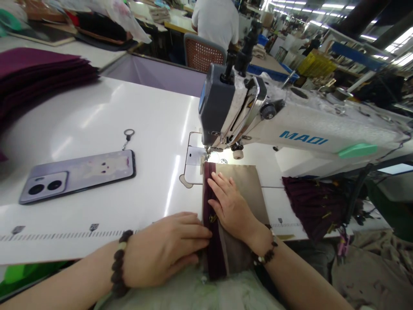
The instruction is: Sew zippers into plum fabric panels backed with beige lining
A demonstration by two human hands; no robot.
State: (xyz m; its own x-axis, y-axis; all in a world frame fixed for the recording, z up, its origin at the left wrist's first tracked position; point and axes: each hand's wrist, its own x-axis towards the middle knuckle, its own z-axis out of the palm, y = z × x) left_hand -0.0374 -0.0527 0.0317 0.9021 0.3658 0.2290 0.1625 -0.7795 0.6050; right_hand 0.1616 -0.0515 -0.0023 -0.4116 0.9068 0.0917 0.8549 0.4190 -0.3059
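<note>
A maroon zipper strip (pixel 215 254) with a small brass-coloured pull lies along the left side of a khaki fabric panel (pixel 245 181). Its far end reaches the presser foot (pixel 208 156) of the sewing machine (pixel 306 122). My right hand (pixel 234 209) rests open and flat on the panel, fingertips beside the zipper. From the left, my left hand (pixel 169 247) touches the strip's near part with stretched fingers, its thumb apart and lower. The near end of the piece hangs over the table's front edge at my lap.
A phone (pixel 84 174) with a ring strap lies on the white table (pixel 151 129) at left. Stacked maroon fabric (pixel 38 77) sits behind it. More maroon zippers (pixel 314 206) lie at right under the machine arm. A person (pixel 216 21) sits beyond on a chair (pixel 204 54).
</note>
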